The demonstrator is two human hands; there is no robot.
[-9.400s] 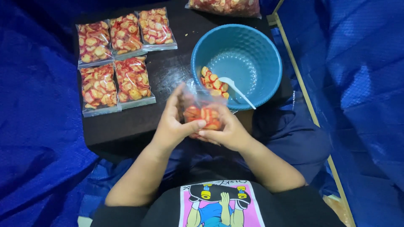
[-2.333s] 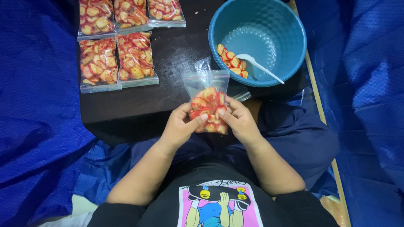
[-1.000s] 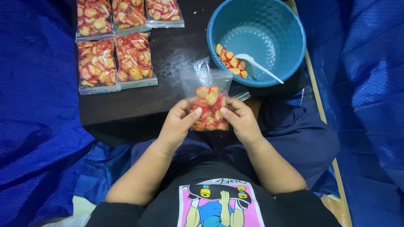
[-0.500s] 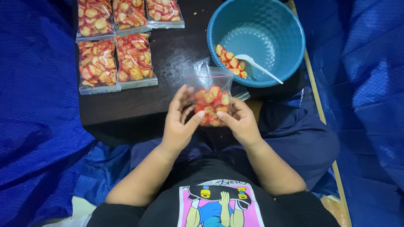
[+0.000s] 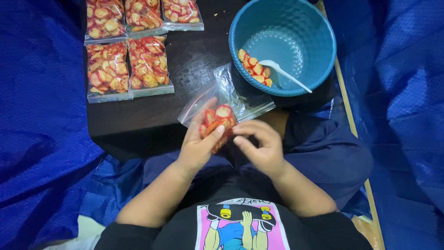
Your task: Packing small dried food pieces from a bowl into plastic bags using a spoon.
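- My left hand (image 5: 200,147) pinches the clear snack bag (image 5: 221,107) at centre frame; my right hand (image 5: 260,147) curls, fingertips at its bottom.
- It looks light, slippery and crushable (chips inside), so grip the plastic edges.
- Beyond: blue bowl (image 5: 296,28) with spoon (image 5: 283,74), upper right; filled packets (image 5: 127,46), upper left.

Bare dark worktop (image 5: 194,69) between filled snack bags (image 5: 127,65) at left and blue bowl (image 5: 282,44) at right.

Five filled snack bags (image 5: 129,46), one blue bowl (image 5: 319,28), one white spoon (image 5: 283,74)
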